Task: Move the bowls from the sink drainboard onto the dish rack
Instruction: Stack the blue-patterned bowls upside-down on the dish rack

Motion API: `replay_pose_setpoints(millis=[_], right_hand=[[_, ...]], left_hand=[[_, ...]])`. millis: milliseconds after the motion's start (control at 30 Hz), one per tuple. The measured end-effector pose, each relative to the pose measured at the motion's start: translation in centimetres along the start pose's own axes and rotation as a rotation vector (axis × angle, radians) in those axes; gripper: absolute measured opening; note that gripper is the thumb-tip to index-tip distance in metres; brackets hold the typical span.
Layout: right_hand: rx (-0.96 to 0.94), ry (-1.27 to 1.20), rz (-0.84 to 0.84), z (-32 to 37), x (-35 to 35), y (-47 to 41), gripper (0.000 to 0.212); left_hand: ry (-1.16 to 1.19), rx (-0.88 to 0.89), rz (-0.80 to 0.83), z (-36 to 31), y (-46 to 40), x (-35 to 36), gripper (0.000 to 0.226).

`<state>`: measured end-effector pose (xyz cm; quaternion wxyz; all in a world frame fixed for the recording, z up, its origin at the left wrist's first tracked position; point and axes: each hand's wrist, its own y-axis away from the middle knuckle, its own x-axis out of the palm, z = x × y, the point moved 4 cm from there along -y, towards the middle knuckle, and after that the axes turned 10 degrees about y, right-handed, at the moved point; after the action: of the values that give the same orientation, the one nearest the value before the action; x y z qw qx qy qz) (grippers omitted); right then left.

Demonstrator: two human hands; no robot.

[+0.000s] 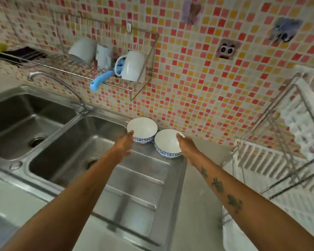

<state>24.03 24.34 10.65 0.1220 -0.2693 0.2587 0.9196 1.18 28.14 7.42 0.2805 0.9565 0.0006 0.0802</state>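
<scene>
Two bowls (142,130) (168,144) on the drainboard (134,180), two hands (124,144) (186,144) reaching.

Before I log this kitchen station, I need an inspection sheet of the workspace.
Surface: steel drainboard, ribbed, bare apart from the bowls.
Job's things: left bowl and right bowl, upright near the wall; dish rack to the right.
Clutter: mugs and blue utensil on wall rack.
Grippers: left hand at left bowl's rim; right hand at right bowl's rim.
Cables: nothing seen.
Surroundings: double sink, faucet, mosaic tiles.
</scene>
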Motion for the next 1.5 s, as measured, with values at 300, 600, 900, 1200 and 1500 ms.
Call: replay_pose_setpoints(millis=[300,600,900,1200,1500], right_hand=[[0.208,-0.239,-0.031,-7.8,0.7,-10.6,0.08],[0.213,-0.342,0.001,-7.1,2.7,-9.7,0.054],[0.186,-0.458,-0.064,-7.9,3.1,-10.4,0.057],[0.26,-0.664,-0.138,-6.9,2.2,-7.8,0.058],[-0.004,-0.889,-0.226,2.8,-4.0,1.1,0.062]], left_hand=[[0.138,-0.179,0.089,4.5,-4.8,5.0,0.059],[0.178,-0.22,0.158,6.1,-7.5,9.5,0.048],[0.155,-0.099,0.173,6.8,-9.2,10.6,0.062],[0.154,-0.025,0.198,5.9,-7.1,11.0,0.065],[0.601,-0.066,0.302,-3.4,4.8,10.7,0.042]])
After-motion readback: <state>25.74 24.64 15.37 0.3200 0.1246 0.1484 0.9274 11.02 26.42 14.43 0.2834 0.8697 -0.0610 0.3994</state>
